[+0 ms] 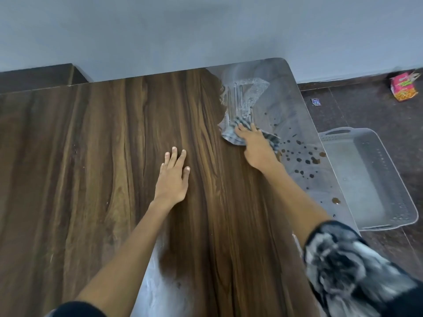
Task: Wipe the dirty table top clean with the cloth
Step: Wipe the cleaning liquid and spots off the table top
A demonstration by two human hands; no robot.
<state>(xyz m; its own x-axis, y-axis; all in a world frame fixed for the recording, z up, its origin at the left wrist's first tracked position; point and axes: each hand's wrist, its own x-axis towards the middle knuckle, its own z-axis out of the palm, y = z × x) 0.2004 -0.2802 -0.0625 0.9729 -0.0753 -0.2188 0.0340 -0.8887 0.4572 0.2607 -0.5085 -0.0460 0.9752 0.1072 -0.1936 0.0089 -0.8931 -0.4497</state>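
- Pressing down on a crumpled, grey-striped cloth (249, 133), the right hand (256, 145) has its fingers curled over the fabric, holding it against the far right part of the table top (114, 156).
- The left hand (172, 177) lies flat on the wood, palm down, fingers spread and holding nothing.
- The table top is dark brown with long, streaky wood grain and a rounded far right corner; its right side looks glossy and pale with glare.
- Beyond the cloth there is a smeared wet patch (245, 97) with a foamy edge.
- Many small dark brown round drops (304, 159), too many to count, dot the surface just right of the cloth and nearer along the right edge.
- One pale grey plastic basket (389, 170), rectangular with rounded corners, perforated walls and a handle slot, sits on the dark floor beside the table; nothing can be made out inside it.
- One pink and orange carton (404, 88) lies on the floor by the wall, and a small dark scrap (315, 101) lies near the table.
- The right sleeve (343, 266) is mottled black and white.
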